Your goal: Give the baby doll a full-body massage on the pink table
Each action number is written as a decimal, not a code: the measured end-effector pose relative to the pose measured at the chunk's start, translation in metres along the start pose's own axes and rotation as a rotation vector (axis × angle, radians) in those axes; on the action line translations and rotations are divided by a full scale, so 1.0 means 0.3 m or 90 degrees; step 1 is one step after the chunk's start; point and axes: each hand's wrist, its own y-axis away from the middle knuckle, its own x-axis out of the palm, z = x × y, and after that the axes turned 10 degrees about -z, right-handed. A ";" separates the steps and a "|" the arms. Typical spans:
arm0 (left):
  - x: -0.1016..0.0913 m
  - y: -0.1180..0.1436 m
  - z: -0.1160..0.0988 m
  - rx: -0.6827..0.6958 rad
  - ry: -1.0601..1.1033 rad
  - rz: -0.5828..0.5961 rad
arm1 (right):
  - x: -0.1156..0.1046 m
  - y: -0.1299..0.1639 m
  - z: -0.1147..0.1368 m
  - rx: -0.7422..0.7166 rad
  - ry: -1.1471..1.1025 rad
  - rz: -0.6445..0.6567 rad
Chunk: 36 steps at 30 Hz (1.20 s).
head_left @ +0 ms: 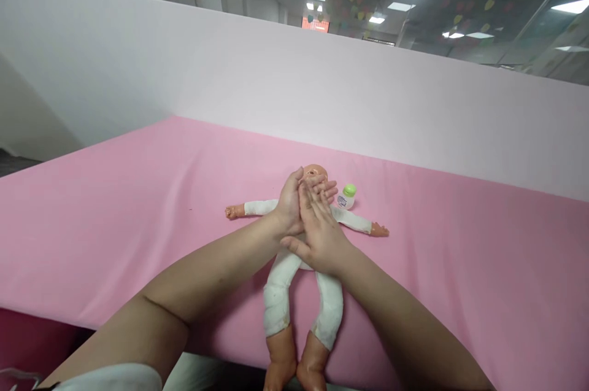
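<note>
A plastic baby doll in white cloth clothes [280,293] lies face up on the pink table cover [115,213], arms spread. The left hand [291,204] and right hand [319,228] press together, flat and open-fingered, above its chest, gripping nothing. A small green-capped bottle [346,196] stands beside its head.

Both forearms are bare to the elbow, and a white sleeve [113,377] covers the left upper arm.

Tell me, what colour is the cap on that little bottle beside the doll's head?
Bright green cap on the small bottle, seen best in the head view.
</note>
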 end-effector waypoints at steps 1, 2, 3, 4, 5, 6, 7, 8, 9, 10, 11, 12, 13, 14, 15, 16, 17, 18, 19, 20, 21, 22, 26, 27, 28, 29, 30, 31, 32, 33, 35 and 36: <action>0.004 0.007 0.012 -0.010 0.001 -0.003 | -0.004 -0.004 -0.016 0.011 0.008 -0.005; 0.008 0.011 0.020 -0.019 0.005 -0.008 | -0.007 -0.008 -0.031 0.023 0.016 -0.007; 0.011 0.013 0.023 -0.024 0.012 -0.016 | -0.009 -0.012 -0.042 0.033 0.024 -0.007; 0.013 0.014 0.022 -0.026 0.019 -0.024 | -0.010 -0.014 -0.049 0.040 0.031 -0.001; 0.014 0.013 0.015 -0.024 0.024 -0.028 | -0.009 -0.017 -0.054 0.047 0.038 0.009; 0.014 0.010 0.004 -0.019 0.025 -0.027 | -0.008 -0.018 -0.055 0.053 0.044 0.021; 0.012 0.006 -0.010 -0.008 0.022 -0.023 | -0.007 -0.019 -0.053 0.058 0.048 0.034; 0.010 0.001 -0.028 0.008 0.015 -0.019 | -0.005 -0.019 -0.048 0.062 0.051 0.046; 0.005 -0.005 -0.048 0.029 0.006 -0.021 | -0.004 -0.019 -0.042 0.064 0.052 0.057; 0.000 -0.013 -0.068 0.054 -0.001 -0.029 | -0.004 -0.018 -0.033 0.063 0.050 0.067; -0.008 -0.022 -0.088 0.078 -0.008 -0.046 | -0.004 -0.016 -0.024 0.057 0.045 0.077; -0.016 -0.031 -0.107 0.100 -0.012 -0.065 | -0.004 -0.013 -0.013 0.044 0.036 0.087; -0.025 -0.040 -0.123 0.115 -0.013 -0.081 | -0.004 -0.009 -0.003 0.025 0.024 0.096; -0.033 -0.048 -0.135 0.122 -0.013 -0.090 | -0.004 -0.005 0.008 0.001 0.010 0.100; -0.040 -0.054 -0.144 0.120 -0.011 -0.089 | -0.003 -0.001 0.017 -0.025 -0.002 0.098; -0.045 -0.058 -0.149 0.111 -0.007 -0.078 | -0.001 0.003 0.024 -0.049 -0.011 0.088; -0.047 -0.058 -0.150 0.101 -0.001 -0.061 | 0.001 0.006 0.030 -0.069 -0.016 0.073; -0.046 -0.055 -0.146 0.093 0.007 -0.041 | 0.005 0.009 0.032 -0.085 -0.017 0.058; -0.042 -0.049 -0.138 0.088 0.014 -0.023 | 0.008 0.011 0.032 -0.096 -0.015 0.042; -0.035 -0.040 -0.126 0.083 0.017 -0.005 | 0.012 0.011 0.029 -0.105 -0.011 0.028; -0.027 -0.030 -0.111 0.080 0.017 0.007 | 0.015 0.011 0.023 -0.109 -0.007 0.016; -0.018 -0.019 -0.093 0.074 0.013 0.014 | 0.017 0.009 0.014 -0.108 0.000 0.006; 0.012 0.013 -0.023 0.013 -0.010 -0.008 | 0.014 -0.004 -0.042 -0.063 0.049 -0.010; 0.014 0.015 -0.012 -0.003 -0.010 -0.020 | 0.012 -0.009 -0.059 -0.053 0.069 -0.007; 0.014 0.015 -0.006 -0.015 -0.007 -0.028 | 0.010 -0.013 -0.076 -0.047 0.088 -0.003; 0.012 0.012 -0.005 -0.022 0.000 -0.029 | 0.009 -0.017 -0.093 -0.042 0.108 0.002; 0.008 0.006 -0.008 -0.024 0.008 -0.025 | 0.008 -0.020 -0.107 -0.039 0.126 0.007; 0.003 -0.001 -0.016 -0.020 0.015 -0.017 | 0.008 -0.022 -0.118 -0.035 0.141 0.012; -0.003 -0.010 -0.026 -0.011 0.021 -0.006 | 0.008 -0.024 -0.126 -0.032 0.153 0.017; -0.009 -0.020 -0.039 0.002 0.024 0.004 | 0.009 -0.024 -0.129 -0.029 0.161 0.020; -0.022 -0.039 -0.065 0.031 0.017 0.008 | 0.010 -0.023 -0.123 -0.024 0.167 0.031; -0.028 -0.048 -0.077 0.045 0.009 0.002 | 0.010 -0.022 -0.115 -0.022 0.163 0.038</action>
